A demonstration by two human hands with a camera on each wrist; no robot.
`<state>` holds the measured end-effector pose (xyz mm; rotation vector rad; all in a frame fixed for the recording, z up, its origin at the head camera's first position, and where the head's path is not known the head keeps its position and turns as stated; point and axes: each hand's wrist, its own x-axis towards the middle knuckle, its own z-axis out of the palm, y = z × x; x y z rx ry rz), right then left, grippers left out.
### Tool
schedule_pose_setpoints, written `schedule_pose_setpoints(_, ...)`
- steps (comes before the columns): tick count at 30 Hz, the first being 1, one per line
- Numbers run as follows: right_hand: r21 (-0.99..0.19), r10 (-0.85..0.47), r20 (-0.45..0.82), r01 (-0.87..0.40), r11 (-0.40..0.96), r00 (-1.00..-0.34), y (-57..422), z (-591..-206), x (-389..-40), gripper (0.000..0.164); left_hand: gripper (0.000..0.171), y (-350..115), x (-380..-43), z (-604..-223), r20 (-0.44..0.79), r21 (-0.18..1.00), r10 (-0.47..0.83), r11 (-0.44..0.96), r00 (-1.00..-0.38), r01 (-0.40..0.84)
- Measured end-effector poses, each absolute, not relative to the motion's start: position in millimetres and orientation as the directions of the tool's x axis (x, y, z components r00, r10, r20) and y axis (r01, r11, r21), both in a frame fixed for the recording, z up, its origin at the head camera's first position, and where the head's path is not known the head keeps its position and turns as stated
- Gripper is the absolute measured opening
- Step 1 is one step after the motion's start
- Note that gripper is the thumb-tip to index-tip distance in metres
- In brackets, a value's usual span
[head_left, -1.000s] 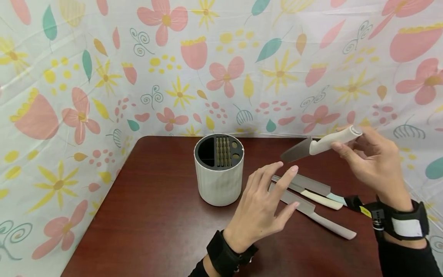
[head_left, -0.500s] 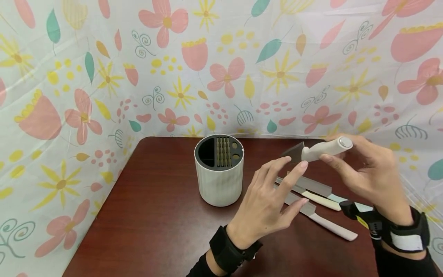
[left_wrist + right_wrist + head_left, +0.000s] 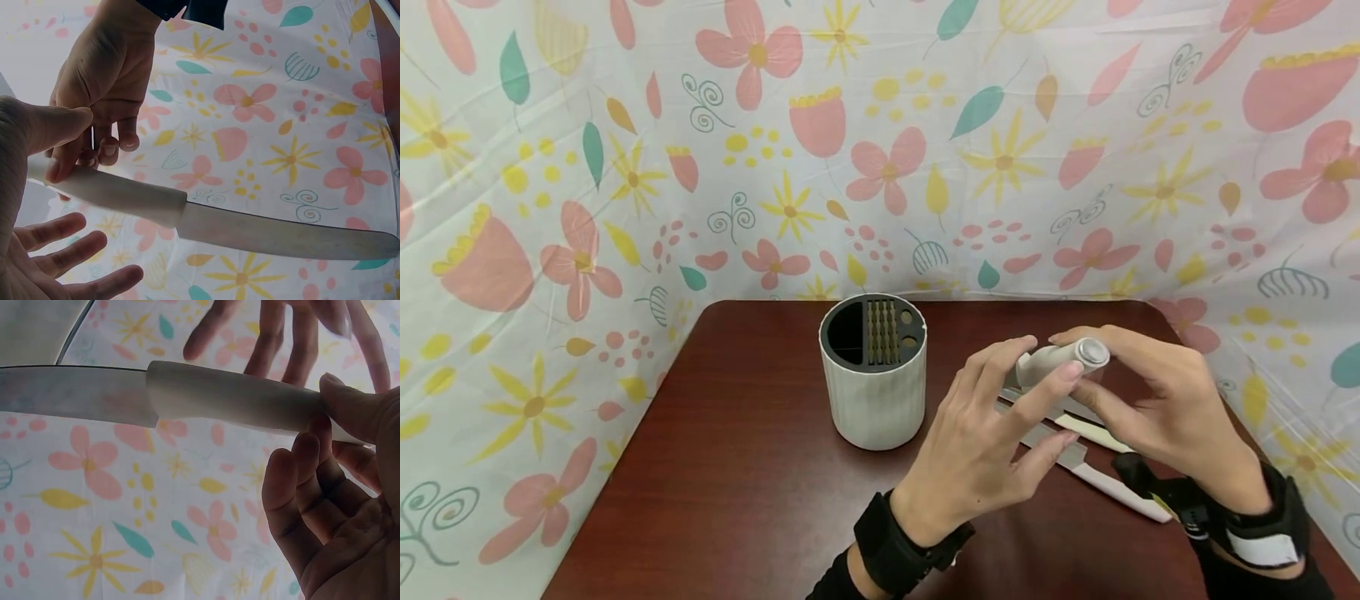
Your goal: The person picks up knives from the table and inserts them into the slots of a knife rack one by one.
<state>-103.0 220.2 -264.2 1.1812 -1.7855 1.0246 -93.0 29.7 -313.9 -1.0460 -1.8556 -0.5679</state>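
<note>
My right hand (image 3: 1172, 408) pinches the end of a white-handled knife's handle (image 3: 1092, 353) between thumb and fingers. The knife's blade (image 3: 287, 231) shows fully in the left wrist view, pointing away from the hand. My left hand (image 3: 973, 450) hovers beside the handle, thumb and fingers spread apart around it. In the right wrist view the left fingers (image 3: 272, 337) lie behind the handle without a visible grip. Under the hands on the table lie a white-handled knife (image 3: 1120, 492) and a cream-handled knife (image 3: 1093, 433), both partly covered.
A white ribbed knife block (image 3: 874, 408) with a dark slotted top stands left of the hands. It rests on a dark brown wooden table (image 3: 715, 467). A flower-printed cloth (image 3: 887, 167) rises behind the table and along the left and right sides.
My right hand has brought the knife left and down, its handle coming between the left hand's spread fingers. My left hand has shifted slightly right. The light-blue-handled knife is now hidden.
</note>
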Motion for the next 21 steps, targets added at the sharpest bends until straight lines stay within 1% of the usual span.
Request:
schedule_pose_setpoints(6,-0.180,-0.362,0.902,-0.967,0.177,-0.235,212.0,-264.5,-101.5,0.036,0.057,29.3,-89.7,-311.5,0.875,-0.055,0.433,0.532,-0.216,0.845)
schedule_pose_setpoints(11,-0.175,-0.377,0.902,-0.976,0.128,-0.212,205.9,-261.6,-93.0,0.031,0.065,29.8,-88.2,-312.6,0.892,-0.074,0.415,0.527,-0.181,0.846)
schedule_pose_setpoints(14,-0.169,-0.380,0.904,-0.980,0.103,-0.196,202.6,-259.7,-88.0,0.028,0.065,30.4,-86.7,-313.6,0.895,-0.079,0.411,0.530,-0.174,0.844)
schedule_pose_setpoints(18,-0.140,-0.378,0.911,-0.985,0.100,-0.168,200.2,-260.6,-83.0,0.029,0.062,30.0,-84.9,-314.8,0.899,-0.105,0.412,0.533,-0.150,0.839)
schedule_pose_setpoints(21,-0.107,-0.368,0.921,-0.991,0.077,-0.128,197.4,-262.1,-80.7,0.029,0.061,29.4,-83.2,-315.9,0.902,-0.132,0.413,0.538,-0.124,0.832)
